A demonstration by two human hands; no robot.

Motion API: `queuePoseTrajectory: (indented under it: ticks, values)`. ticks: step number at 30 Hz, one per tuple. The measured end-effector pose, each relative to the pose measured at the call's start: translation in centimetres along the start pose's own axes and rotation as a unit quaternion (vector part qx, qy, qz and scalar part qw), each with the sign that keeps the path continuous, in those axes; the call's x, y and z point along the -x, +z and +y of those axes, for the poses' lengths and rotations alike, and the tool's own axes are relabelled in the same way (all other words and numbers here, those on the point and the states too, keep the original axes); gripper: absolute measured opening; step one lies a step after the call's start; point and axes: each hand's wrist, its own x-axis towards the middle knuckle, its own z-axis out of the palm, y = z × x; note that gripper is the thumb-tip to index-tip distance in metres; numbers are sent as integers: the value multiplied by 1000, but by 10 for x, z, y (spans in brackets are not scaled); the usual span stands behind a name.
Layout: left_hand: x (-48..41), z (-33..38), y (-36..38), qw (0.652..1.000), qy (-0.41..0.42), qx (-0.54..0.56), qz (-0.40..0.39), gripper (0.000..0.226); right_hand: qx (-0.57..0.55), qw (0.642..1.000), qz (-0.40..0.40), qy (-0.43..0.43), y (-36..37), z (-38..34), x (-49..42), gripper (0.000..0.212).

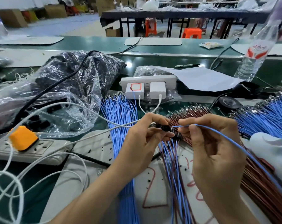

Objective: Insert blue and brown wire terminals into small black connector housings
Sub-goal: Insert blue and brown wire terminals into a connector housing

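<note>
Nearest, the left hand [142, 143] is gripping a small black connector housing [163, 127], fitted wires [172, 159] hanging below it, while the right hand [217, 152] is pinching a single blue wire [184, 126] whose tip is pointing at the housing, just beside it. A blue wire bundle [119, 113] is lying left of the hands, a brown wire pile [193, 112] behind them, and a second blue bundle [266, 115] is crowding the right edge.

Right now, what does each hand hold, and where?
Left hand pinches small black plastic connector housings by their bodies; right hand pinches a thin blue wire near its terminal end.
</note>
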Motion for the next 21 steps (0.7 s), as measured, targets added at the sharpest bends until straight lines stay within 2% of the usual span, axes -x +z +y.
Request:
queuePoseTrajectory:
  ticks: [3, 7, 14, 21]
  values:
    - [-1, -1, 0, 1000, 19, -24, 5, 27, 20, 1000, -16, -15, 1, 0, 1, 22]
    - [1, -2, -1, 1000, 13, -25, -5, 22, 54, 998, -23, -14, 3, -1, 0, 33]
    - [1, -3, -2, 998, 21, -50, -13, 40, 41, 999, -22, -9, 3, -2, 0, 31]
    - [-1, 1, -3, 997, 28, -76, -4, 37, 37, 999, -22, 13, -1, 4, 2, 12]
